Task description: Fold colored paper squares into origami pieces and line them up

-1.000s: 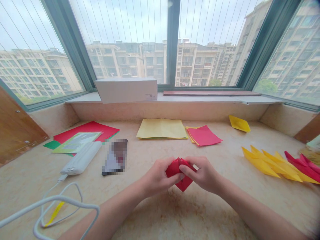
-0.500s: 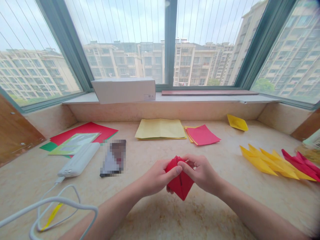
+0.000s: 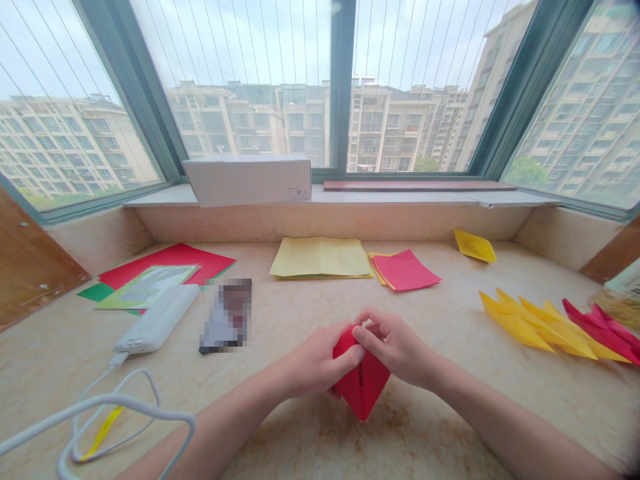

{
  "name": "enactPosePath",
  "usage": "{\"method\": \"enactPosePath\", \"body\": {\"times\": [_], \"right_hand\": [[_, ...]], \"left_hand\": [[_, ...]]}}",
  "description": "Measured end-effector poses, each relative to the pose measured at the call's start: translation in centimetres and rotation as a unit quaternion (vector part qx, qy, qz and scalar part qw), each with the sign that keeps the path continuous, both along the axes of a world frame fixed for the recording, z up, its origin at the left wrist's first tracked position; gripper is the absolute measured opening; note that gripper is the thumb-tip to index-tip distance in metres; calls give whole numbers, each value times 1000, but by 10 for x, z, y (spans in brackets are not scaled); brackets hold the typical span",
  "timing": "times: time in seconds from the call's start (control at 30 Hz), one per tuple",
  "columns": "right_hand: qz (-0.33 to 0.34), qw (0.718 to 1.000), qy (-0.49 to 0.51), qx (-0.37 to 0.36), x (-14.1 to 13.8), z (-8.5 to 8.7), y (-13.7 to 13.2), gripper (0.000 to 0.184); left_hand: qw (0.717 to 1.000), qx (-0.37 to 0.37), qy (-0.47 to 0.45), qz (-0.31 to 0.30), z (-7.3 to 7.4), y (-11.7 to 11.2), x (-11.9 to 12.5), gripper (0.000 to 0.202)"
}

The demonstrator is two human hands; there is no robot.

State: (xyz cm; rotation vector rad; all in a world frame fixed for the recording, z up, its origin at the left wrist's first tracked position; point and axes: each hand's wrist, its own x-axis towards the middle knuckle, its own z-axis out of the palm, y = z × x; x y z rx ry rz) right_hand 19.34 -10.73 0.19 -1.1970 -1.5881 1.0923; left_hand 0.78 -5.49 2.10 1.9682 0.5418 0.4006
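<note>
A folded red paper piece (image 3: 363, 387) is held over the beige marble ledge (image 3: 425, 433), beneath a green-framed window (image 3: 341, 87). Yellow sheets (image 3: 320, 259) lie beyond it, and folded yellow pieces (image 3: 535, 333) lie to the right. Both forearms angle inward; the left hand (image 3: 320, 360) and right hand (image 3: 393, 347) grip its top, their fingers (image 3: 367, 337) curled tightly over the paper.

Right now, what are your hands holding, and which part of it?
A folded red paper: the left hand and the right hand both grip its top end, while its pointed bottom end hangs free.
</note>
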Motion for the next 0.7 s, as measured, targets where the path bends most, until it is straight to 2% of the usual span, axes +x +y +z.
{"method": "enactPosePath", "body": {"times": [0.17,0.4,0.7], "right_hand": [[-56,998,-18,24,0,2,1,32],[-140,987,-36,65,6,7,3,32],[-251,961,23,116,16,9,6,36]], "left_hand": [[999,-39,2,9,-1,0,2,37],[996,15,-40,84,3,5,4,41],[978,-61,-145,139,-5,8,5,44]]}}
